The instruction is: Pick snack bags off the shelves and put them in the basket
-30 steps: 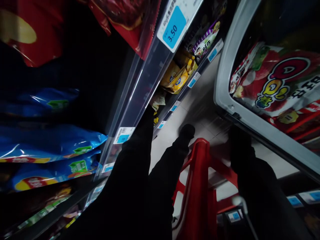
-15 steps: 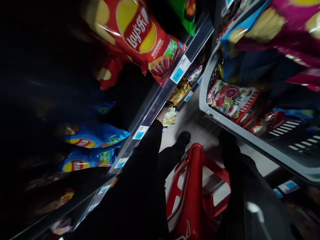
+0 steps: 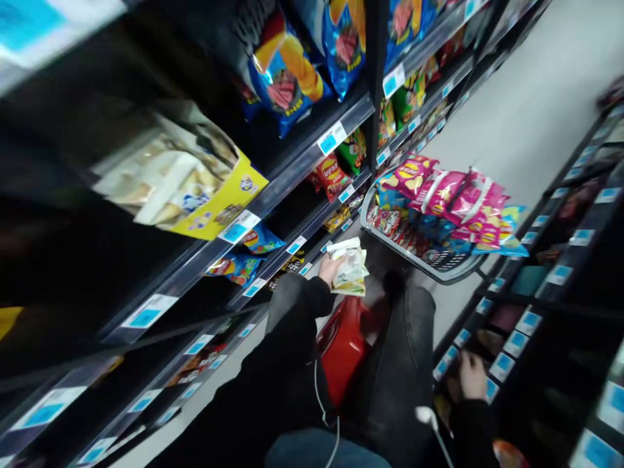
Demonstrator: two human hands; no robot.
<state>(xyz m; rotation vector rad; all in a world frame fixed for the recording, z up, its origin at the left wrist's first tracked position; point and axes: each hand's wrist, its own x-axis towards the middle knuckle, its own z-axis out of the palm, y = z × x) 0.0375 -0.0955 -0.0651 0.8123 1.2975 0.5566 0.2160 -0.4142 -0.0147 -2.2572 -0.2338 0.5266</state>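
My left hand (image 3: 329, 269) is closed on several pale white-and-yellow snack packets (image 3: 350, 268), held in a loose stack above a red plastic stool (image 3: 342, 348) between my legs. The print on the packets is too blurred to read. On the other side, my right hand (image 3: 472, 376) is beside the price tags of the right-hand shelf; its fingers are smeared and partly hidden. Beyond my left hand stands a grey shopping basket (image 3: 419, 259), loaded with pink chip bags (image 3: 441, 192) and red-and-white candy bags (image 3: 387, 221).
Shelves with blue-tagged edges (image 3: 297, 244) run along my left, carrying blue chip bags (image 3: 287, 84) and a yellow display box (image 3: 219, 201) of packets. Another shelf (image 3: 550, 286) borders the right side. Pale aisle floor (image 3: 536, 84) extends beyond the basket. A white earphone cable hangs before me.
My left hand has come out from the low shelf with the pale packets and now holds them over the stool. The view has risen and widened, bringing my right hand into sight.
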